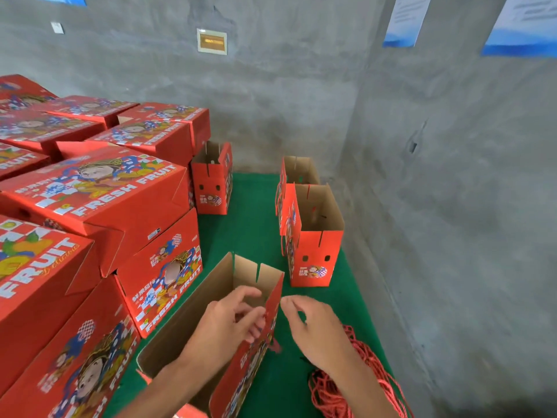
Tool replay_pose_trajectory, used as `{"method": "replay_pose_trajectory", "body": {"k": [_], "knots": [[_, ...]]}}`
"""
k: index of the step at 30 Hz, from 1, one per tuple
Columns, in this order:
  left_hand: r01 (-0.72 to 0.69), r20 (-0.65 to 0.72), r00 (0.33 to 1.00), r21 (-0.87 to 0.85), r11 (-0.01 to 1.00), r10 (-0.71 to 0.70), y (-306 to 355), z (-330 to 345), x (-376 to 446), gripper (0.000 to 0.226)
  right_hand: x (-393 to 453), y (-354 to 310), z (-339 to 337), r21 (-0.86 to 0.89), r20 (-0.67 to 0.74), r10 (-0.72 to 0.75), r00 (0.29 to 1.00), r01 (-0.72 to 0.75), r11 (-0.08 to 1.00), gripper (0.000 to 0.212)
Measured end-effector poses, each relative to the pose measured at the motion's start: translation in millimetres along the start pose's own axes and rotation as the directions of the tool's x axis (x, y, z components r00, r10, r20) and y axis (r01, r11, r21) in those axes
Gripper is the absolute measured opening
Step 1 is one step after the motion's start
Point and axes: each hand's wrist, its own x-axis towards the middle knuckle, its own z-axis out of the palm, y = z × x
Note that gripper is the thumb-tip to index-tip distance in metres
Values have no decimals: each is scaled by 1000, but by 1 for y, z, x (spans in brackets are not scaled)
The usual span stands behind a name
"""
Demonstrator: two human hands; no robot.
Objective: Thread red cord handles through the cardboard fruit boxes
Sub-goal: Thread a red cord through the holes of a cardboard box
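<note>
At 6 o'clock on the green mat (256,224), the open box (193,315) has its right wall between 2 hands: left hand (229,321) inside, fingers curled, seemingly receiving cord; right hand (313,327) outside, grip unclear. Red cords (337,393) lie at 5 o'clock, within reach.

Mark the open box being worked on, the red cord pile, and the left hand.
open box (193,309), head view, inner brown wall
red cord pile (328,393), head view, coiled strands near the bottom
left hand (229,324), head view, back of hand
</note>
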Motion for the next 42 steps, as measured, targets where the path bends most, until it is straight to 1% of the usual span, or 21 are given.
{"method": "replay_pose_trajectory", "body": {"k": [1, 2, 4, 6, 9, 11, 12, 13, 14, 15, 16, 17, 18, 19, 20, 22, 26, 32, 35, 39, 42], "knots": [[-16, 0, 1000, 0, 1000, 16, 0, 0, -3, 19, -6, -4, 1, 185, 76, -69, 995, 54, 981, 45], [-35, -12, 999, -12, 999, 35, 0, 1, -5, 14, -11, -6, 3, 312, 118, -111, 987, 69, 948, 37], [-67, -38, 997, -45, 997, 66, 1, 4, -7, 7, -16, -4, 12, 420, 31, -122, 992, 98, 902, 25], [-83, -45, 996, -68, 994, 80, 2, 7, -8, 5, -20, -8, 24, 567, -49, -52, 997, 71, 821, 19], [-87, -53, 995, -49, 995, 84, 0, 14, -9, 6, -25, -13, 41, 836, -31, 57, 998, -5, 548, 12], [-79, -126, 989, 32, 996, 82, -1, 18, -8, 7, -27, -14, 51, 890, -39, 130, 991, -25, 455, 12], [-47, -149, 987, 90, 995, 60, -4, 18, -8, 20, -28, -12, 57, 896, -46, 173, 984, -36, 442, 11], [20, -138, 990, 142, 990, 0, -9, 15, -8, 36, -30, -10, 64, 893, -46, 221, 974, -59, 446, 11], [124, -78, 991, 192, 973, -111, -15, 11, -9, 50, -34, -5, 73, 879, -38, 272, 962, -97, 466, 11], [240, 16, 968, 245, 939, -251, -21, 6, -9, 57, -40, 0, 83, 862, -21, 316, 949, -143, 486, 12], [348, 118, 911, 294, 890, -396, -26, 1, -10, 53, -47, 6, 95, 830, 1, 342, 940, -192, 524, 15], [451, 201, 829, 313, 836, -523, -30, -3, -13, 42, -54, 11, 108, 778, 13, 349, 937, -229, 585, 16], [547, 247, 746, 303, 780, -619, -32, -5, -14, 39, -61, 15, 121, 706, 12, 344, 939, -251, 662, 16], [636, 271, 678, 249, 730, -683, -34, -6, -15, 41, -68, 17, 133, 644, 3, 338, 941, -260, 720, 15], [698, 289, 634, 186, 692, -717, -35, -7, -16, 40, -73, 18, 144, 616, -3, 341, 940, -267, 741, 14], [747, 304, 610, 88, 659, -732, -37, -10, -16, 39, -79, 15, 161, 642, 15, 345, 938, -274, 716, 13], [759, 262, 639, -67, 647, -723, -43, -20, -13, 38, -82, 3, 179, 704, 51, 323, 945, -263, 659, 15], [768, 262, 635, -111, 631, -727, -46, -25, -12, 35, -65, 1, 177, 748, 72, 322, 944, -265, 609, 9], [770, 275, 635, -143, 622, -722, -45, -25, -12, 33, -60, 7, 172, 720, 109, 282, 953, -271, 639, 9], [760, 289, 645, -150, 632, -707, -46, -25, -11, 33, -58, 14, 168, 629, 85, 205, 975, -212, 748, 12], [760, 293, 644, -134, 637, -707, -47, -24, -10, 35, -54, 18, 167, 622, 80, 212, 974, -216, 753, 12]]}}
